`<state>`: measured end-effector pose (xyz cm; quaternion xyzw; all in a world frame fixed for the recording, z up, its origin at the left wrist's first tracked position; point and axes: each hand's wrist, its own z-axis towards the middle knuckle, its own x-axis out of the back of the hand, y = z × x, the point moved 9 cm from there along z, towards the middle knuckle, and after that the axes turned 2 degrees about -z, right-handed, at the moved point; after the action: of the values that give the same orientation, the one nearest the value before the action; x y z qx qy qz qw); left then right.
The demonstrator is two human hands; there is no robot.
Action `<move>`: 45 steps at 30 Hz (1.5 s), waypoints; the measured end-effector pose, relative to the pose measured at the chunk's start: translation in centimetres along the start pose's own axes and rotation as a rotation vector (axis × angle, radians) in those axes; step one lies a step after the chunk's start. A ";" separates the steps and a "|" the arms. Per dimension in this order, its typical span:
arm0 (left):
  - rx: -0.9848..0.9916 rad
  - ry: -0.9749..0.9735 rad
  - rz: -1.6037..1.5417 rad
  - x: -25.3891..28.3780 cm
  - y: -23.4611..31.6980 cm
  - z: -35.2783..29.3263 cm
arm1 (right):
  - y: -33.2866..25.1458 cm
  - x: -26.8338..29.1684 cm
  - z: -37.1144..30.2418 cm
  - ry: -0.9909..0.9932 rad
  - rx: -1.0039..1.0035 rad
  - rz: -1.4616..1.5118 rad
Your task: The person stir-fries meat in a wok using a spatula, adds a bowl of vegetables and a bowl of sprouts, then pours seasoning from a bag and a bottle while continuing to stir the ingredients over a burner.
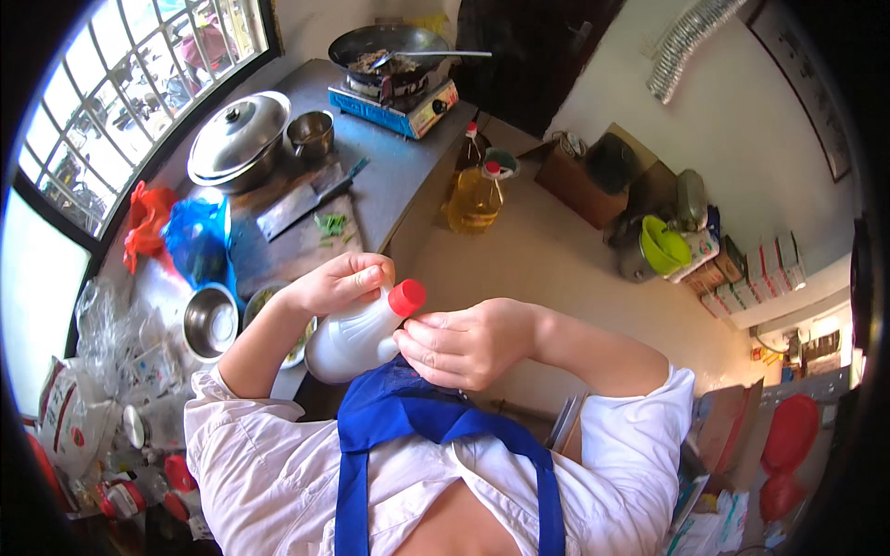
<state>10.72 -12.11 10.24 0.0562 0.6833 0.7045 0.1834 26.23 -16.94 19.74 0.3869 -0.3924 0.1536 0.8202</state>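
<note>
In front of my chest is a white plastic bottle (339, 352), tilted, with its red cap (406, 297) toward the upper right. My left hand (345, 282) is closed at the bottle's upper side, thumb and fingers pinched beside the neck. From the other side my right hand (468, 345) has its fingers curled against the bottle just below the cap. What lies under the right fingertips is partly hidden. Beyond my left hand, chopped greens (330, 224) and a cleaver (301, 206) rest on a cutting board (320, 246).
A wok (389, 48) with food and a ladle sits on a portable gas stove (394, 102) at the far end. Along the window stand a lidded pot (239, 139), a small saucepan (311, 135) and a steel bowl (210, 322). Oil jugs (475, 199) stand on the floor.
</note>
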 end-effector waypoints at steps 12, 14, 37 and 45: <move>0.217 -0.102 -0.195 15.4 6.5 17.9 | 24.2 -4.1 -9.8 0.256 0.371 -0.042; 0.188 0.075 -0.201 19.2 5.6 18.2 | 28.0 -5.0 -10.8 0.277 0.235 0.137; 0.255 1.047 0.292 40.5 15.6 23.6 | 58.1 -12.5 -22.1 0.553 -0.602 0.584; 0.538 1.177 1.135 56.8 15.8 26.1 | 53.9 -13.5 -34.8 0.330 -0.937 0.331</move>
<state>-36.18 31.51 17.64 0.0565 0.6794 0.4182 -0.6003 5.83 45.27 23.44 -0.1179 -0.3407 0.1482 0.9209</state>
